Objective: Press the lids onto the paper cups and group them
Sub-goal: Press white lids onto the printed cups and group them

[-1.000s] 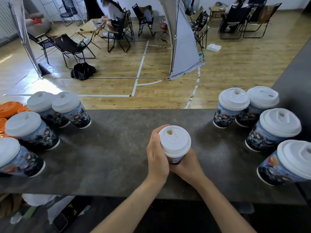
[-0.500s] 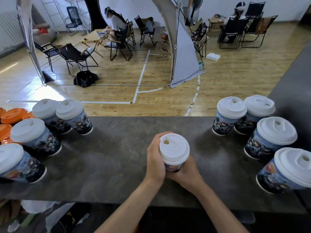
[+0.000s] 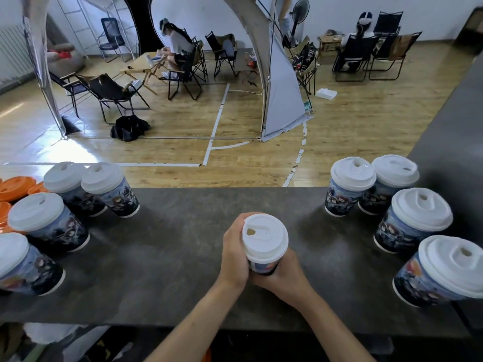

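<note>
The sip hole in the white plastic lid (image 3: 265, 237) is sitting further round to the left than a second ago, so the blue printed paper cup (image 3: 262, 267) is apparently being turned in place rather than travelling across the dark grey counter (image 3: 183, 244). The left hand (image 3: 234, 253) is wrapping its fingers round the cup's left side just under the lid. The right hand (image 3: 283, 276) is cupping the lower right side, and both are closing snugly on it. The cup is staying upright near the counter's front edge, though the hands are hiding its base. It is sitting between four lidded cups on the left (image 3: 109, 188) and four lidded cups on the right (image 3: 351, 178). Flat orange lids (image 3: 15, 185) are lying at the far left.

The lid is looking level and seated, so the pressing step is probably finishing. The next move is calling for carrying the cup sideways to one cluster and setting it down just beside the others without nudging them.
</note>
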